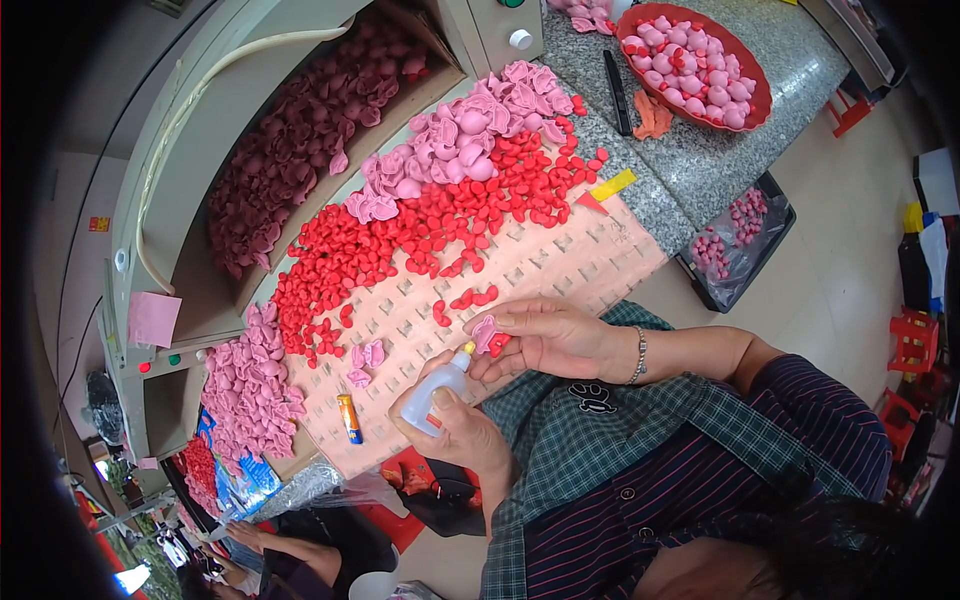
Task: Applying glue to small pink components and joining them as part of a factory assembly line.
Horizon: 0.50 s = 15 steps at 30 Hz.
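Note:
My left hand [470, 432] is wrapped round a small translucent squeeze bottle [440, 390] with a yellow tip. That tip touches or nearly touches a pink moulded piece [484, 332], which my right hand [550, 338] pinches between thumb and fingers. A small red part [497, 345] shows at the pink piece, close to the fingers. Just beyond my hands, several loose red bean-shaped pieces [474, 297] lie on the pink perforated mat [400, 290]. Two or so more pink pieces [365, 360] rest on the mat to the left, above an orange-and-blue tube [350, 419].
Red pieces [330, 250] and pink pieces [470, 130] are heaped along the mat's far side, before a machine opening [310, 120] full of pink pieces. A red bowl [745, 118] of pink pieces stands on the granite counter [590, 120]. A black crate [745, 265] is at the right.

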Available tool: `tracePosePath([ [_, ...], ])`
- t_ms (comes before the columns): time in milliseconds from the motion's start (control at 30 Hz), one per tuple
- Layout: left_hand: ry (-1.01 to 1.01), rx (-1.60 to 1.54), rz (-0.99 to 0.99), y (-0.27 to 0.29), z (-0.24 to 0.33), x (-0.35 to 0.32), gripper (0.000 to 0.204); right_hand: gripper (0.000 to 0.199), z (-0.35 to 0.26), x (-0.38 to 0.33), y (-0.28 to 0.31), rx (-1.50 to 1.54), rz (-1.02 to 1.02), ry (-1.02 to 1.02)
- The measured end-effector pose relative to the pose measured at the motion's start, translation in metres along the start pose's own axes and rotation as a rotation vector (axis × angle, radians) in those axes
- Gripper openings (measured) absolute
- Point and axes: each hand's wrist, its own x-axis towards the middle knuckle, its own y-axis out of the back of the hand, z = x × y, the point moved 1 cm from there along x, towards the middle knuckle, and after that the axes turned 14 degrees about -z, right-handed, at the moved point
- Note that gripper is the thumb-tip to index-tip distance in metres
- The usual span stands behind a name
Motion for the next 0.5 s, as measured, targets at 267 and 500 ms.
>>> tracePosePath([
  [267, -0.016, 0.011, 0.001, -0.0018, -0.0008, 0.0003, 0.037, 0.036, -0.0010, -0.0006, 0.0010, -0.016, -0.006, 0.000],
  [500, -0.025, 0.006, -0.018, -0.0021, -0.0009, -0.0012, 0.035, 0.036, -0.0003, -0.0007, 0.0015, -0.009, 0.001, -0.004],
])
